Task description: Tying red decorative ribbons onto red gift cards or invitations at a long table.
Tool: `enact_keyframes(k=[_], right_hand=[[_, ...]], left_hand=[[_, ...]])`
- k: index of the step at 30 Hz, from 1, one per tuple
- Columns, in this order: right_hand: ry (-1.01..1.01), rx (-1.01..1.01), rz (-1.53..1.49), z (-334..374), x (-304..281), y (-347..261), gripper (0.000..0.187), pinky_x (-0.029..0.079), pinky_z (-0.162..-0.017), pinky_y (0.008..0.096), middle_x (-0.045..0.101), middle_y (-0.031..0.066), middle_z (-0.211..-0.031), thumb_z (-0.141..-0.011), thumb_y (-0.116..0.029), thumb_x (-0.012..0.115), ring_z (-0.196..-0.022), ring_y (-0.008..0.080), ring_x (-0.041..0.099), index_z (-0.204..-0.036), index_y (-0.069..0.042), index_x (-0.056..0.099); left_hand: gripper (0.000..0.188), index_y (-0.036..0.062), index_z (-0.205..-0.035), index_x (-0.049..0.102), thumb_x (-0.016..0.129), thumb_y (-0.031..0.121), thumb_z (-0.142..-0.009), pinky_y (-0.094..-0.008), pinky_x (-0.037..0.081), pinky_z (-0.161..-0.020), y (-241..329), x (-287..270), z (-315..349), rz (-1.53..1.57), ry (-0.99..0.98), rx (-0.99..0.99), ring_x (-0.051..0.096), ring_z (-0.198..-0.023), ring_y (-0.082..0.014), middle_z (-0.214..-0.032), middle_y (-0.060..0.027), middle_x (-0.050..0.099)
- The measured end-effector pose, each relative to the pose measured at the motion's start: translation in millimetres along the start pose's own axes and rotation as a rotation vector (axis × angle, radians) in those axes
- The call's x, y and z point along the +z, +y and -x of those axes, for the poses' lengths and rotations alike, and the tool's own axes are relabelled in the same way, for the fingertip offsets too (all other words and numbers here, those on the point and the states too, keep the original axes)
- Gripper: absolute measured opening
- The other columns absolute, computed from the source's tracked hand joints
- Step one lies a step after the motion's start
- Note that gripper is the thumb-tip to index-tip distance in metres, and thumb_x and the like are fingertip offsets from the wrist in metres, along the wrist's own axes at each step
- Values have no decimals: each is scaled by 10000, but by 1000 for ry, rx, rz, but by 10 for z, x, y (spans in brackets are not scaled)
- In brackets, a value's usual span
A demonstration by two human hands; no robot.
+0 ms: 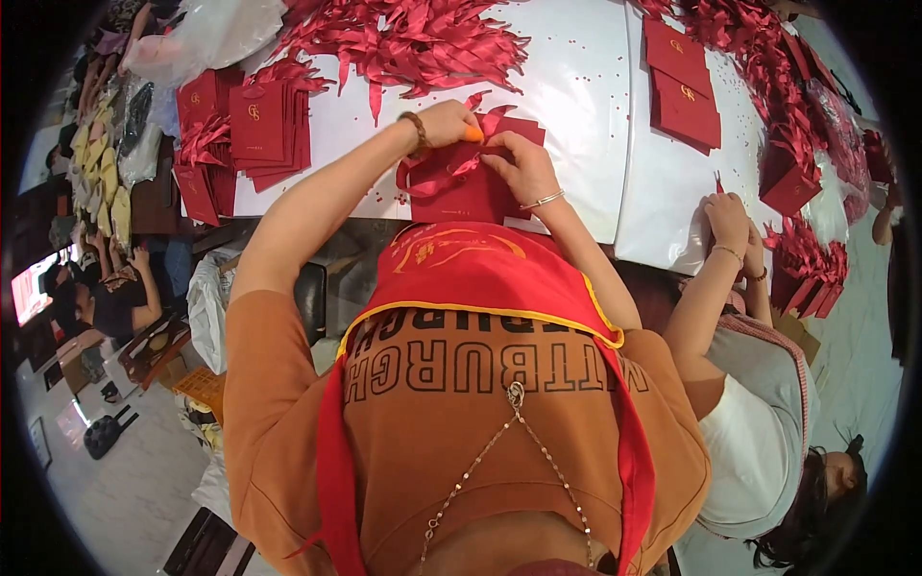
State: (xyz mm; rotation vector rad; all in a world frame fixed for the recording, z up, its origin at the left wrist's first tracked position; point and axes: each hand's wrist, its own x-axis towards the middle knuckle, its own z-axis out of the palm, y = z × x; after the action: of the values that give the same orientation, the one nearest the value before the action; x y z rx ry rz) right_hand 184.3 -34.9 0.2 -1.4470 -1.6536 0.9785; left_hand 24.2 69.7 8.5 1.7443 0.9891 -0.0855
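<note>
A red paper gift bag (pixel 468 204) with small gold print lies flat on the white table in front of me. Over its top edge my left hand (pixel 447 125) is closed, an orange cover (pixel 473 133) on one fingertip, pinching at the red ribbon (pixel 442 180). Close beside it, my right hand (pixel 528 171) has its fingers drawn together on the same ribbon, whose loop hangs across the bag's upper part. The exact grip points are partly hidden behind my fingers.
Stacked red bags (pixel 269 125) lie at the left, and a heap of red ribbons (pixel 423 43) spreads along the far side. More bags (pixel 684 96) rest on the right table. At my right, a co-worker's hands (pixel 730 219) are at the table edge. Clear plastic (pixel 202 38) sits far left.
</note>
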Motion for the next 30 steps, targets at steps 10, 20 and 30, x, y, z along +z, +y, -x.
enact_keyframes(k=[10,20,30], right_hand=[[-38,-14,-3,-29,-19,84,201,452,-626,276,615,106,-793,-784,-138,599,-679,185,584,-957,-37,574],[-75,-5,-47,-2,-46,74,188,451,-639,285,598,101,-832,-790,-99,579,-712,205,564,-965,-31,576],[-106,-36,-67,-18,-6,19,167,450,-690,328,588,122,-841,-774,-98,587,-781,281,571,-931,-41,594]], left_hand=[[306,26,-920,605,680,230,-705,-264,440,-707,86,35,244,-173,-44,189,580,-806,-156,-845,-90,623],[293,35,-864,608,616,308,-758,-313,447,-624,23,173,314,-292,234,263,594,-706,-220,-766,-104,619],[242,50,-870,654,531,231,-770,-228,325,-480,85,-206,48,-46,-300,-61,410,-548,-63,-645,32,521]])
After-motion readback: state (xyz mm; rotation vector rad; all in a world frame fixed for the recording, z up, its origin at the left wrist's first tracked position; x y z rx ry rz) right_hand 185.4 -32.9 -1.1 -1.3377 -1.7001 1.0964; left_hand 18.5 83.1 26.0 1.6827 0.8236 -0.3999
